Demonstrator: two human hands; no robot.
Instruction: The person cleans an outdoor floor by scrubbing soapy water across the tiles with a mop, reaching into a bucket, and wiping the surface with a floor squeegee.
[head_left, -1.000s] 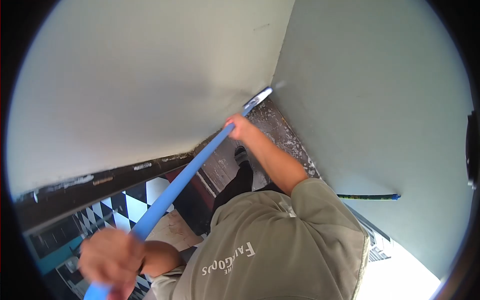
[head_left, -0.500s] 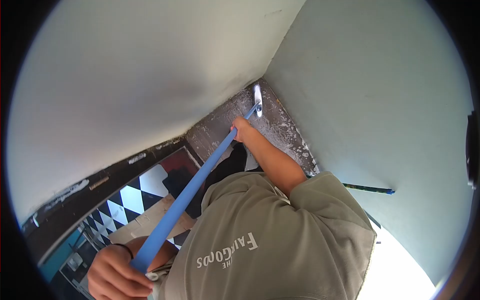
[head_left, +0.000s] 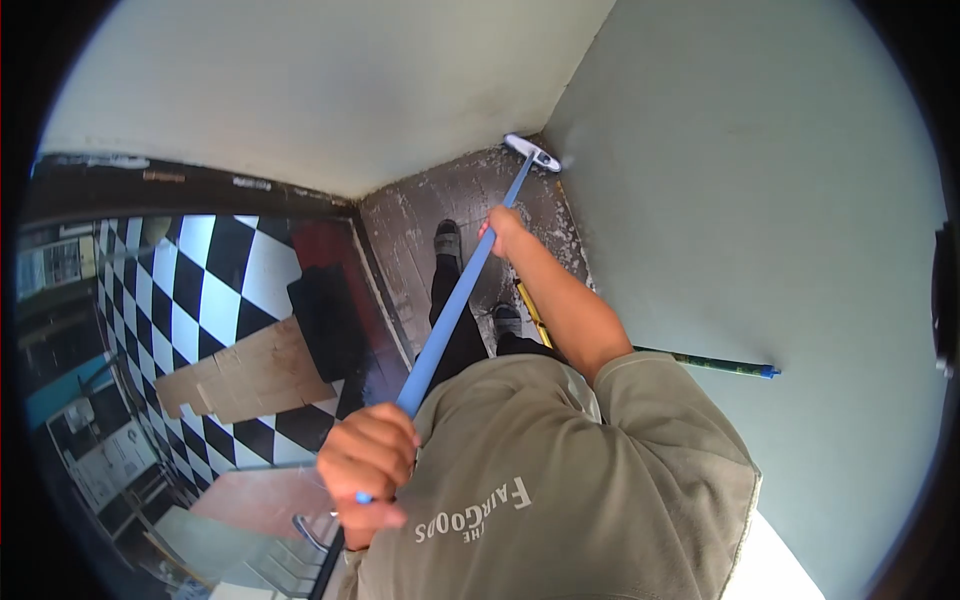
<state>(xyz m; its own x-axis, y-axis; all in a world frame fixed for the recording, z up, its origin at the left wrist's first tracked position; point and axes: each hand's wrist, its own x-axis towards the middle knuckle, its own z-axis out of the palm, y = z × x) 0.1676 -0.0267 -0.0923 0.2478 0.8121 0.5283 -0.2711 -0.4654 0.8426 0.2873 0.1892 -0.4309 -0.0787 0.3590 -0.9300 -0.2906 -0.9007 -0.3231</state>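
Observation:
A long-handled floor brush point(head_left: 455, 318) runs diagonally across the view, with a blue pole and a narrow white head point(head_left: 533, 152). The head rests on the floor in the corner where two walls meet; its underside is hidden. My right hand point(head_left: 503, 230) is closed round the lower pole, arm stretched forward. Close to my body, my left hand point(head_left: 370, 465) is wrapped round the upper end, and a bit of blue pole shows below the fist. The dark tiled floor point(head_left: 405, 225) under the brush has whitish, foam-like patches, thickest along the right wall.
Walls rise on the left point(head_left: 330, 90) and right point(head_left: 740, 200). A doorway opens left onto a black-and-white checkered floor point(head_left: 220, 300) with flattened cardboard point(head_left: 250, 375) and a black mat point(head_left: 325, 325). A dark patterned pole point(head_left: 725, 367) and a yellow stick point(head_left: 533, 312) are at right. My sandaled foot point(head_left: 447, 240) stands ahead.
The brush head has moved deeper into the corner and turned crosswise. My left hand has come rightward and up with the pole. The view has shifted, showing my feet and more of the doorway.

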